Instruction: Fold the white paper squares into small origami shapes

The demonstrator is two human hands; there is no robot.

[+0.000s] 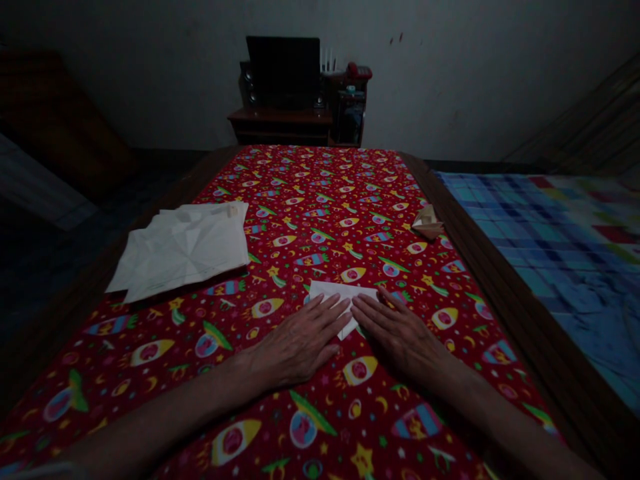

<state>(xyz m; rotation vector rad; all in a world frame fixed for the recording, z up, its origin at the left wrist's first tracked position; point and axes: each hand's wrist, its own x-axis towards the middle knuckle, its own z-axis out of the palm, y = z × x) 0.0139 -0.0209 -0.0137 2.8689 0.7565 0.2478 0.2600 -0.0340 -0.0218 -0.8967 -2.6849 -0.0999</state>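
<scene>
On the red rocket-print cloth [280,427], centre: one folded white paper [346,291], under my two hands. Left hand [306,335] and right hand [401,329] both lie flat, fingers extended, nothing gripped; fingertips just apart. One paper stack [190,247] to my left, sheet count unclear. One folded paper piece [427,225] near the right edge. Beyond: one monitor [283,70], two speakers [249,83], one red telephone [359,71].

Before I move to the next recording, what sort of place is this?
Probably a room in a home, perhaps a bedroom, though that is less sure. A dark screen and a red phone stand by the far wall, and a checked cloth is spread at the right.
</scene>
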